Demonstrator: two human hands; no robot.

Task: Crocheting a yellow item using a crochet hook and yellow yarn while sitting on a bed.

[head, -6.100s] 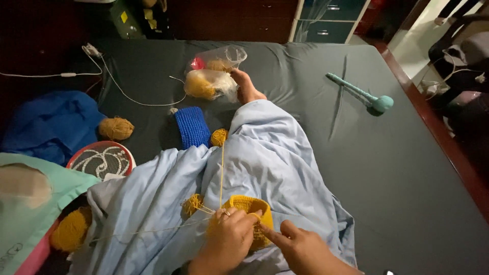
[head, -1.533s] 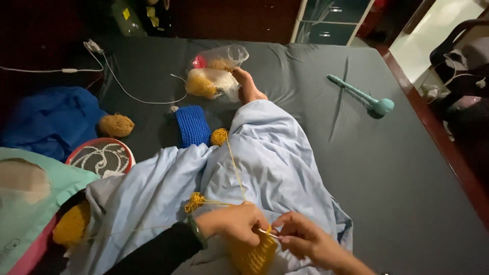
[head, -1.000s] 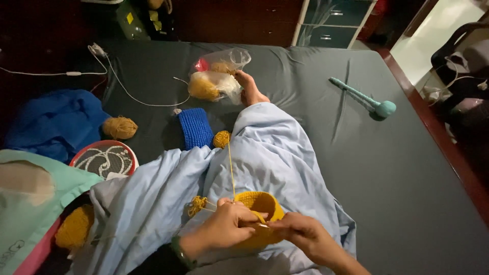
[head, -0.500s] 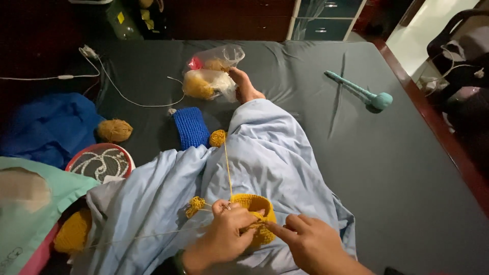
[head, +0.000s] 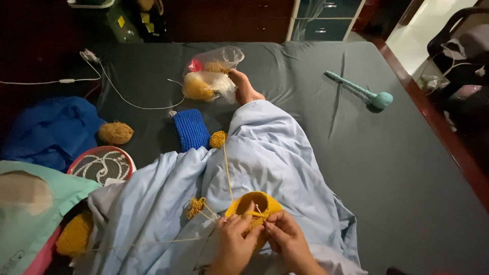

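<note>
Person sat on a bed [head: 316, 153] with a dark grey-green sheet, legs under a light blue blanket [head: 265, 158], bare foot [head: 243, 86] sticking out toward the far edge. Both hands were at the near edge, over the lap. Left hand [head: 235, 244] had fingers closed on the near rim of a yellow crocheted piece [head: 253, 203], a small bowl shape with its opening facing up. Right hand [head: 289, 242] was pinched shut on the same rim, also gripping a thin crochet hook [head: 258, 209] poking into the piece; hook end too small to make out. Hands were just beside each other, fingertips nearly touching. A yellow strand [head: 227, 170] ran from the piece up the blanket to a small yellow yarn ball [head: 218, 139] lying against the blanket edge. Just left of that ball lay a blue knitted piece [head: 191, 129]. A loose yellow tangle [head: 196, 207] sat on the blanket left of the hands. Beside the foot was a clear plastic bag [head: 214, 76] with yellow yarn inside. Another yellow ball [head: 115, 133] lay toward the left edge, near a blue cloth [head: 48, 130]. A round red-rimmed tin [head: 102, 164] sat near the left edge. A teal long-handled tool [head: 361, 91] lay toward the far right corner, well apart from the hands. A white cable [head: 109, 84] crossed the far left part.
</note>
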